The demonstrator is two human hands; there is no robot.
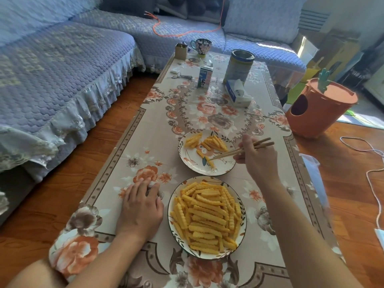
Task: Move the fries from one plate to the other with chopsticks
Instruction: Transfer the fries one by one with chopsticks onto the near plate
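Two patterned plates sit on the floral tablecloth. The near plate (172,206) is heaped with crinkle-cut fries (207,219). The far plate (192,157) carries several fries (212,142), mostly along its far side. My right hand (256,159) grips a pair of wooden chopsticks (241,150) to the right of the far plate. Their tips reach down over the plate next to a single fry (209,162) near its front; whether they touch it is unclear. My left hand (141,206) rests flat on the cloth, just left of the near plate.
Farther along the table stand a milk carton (204,77), a tall tin (239,66), a tissue pack (238,92), a mug (201,45) and a small box (181,51). A blue sofa (62,80) runs along the left and back. An orange bin (318,109) stands on the floor at right.
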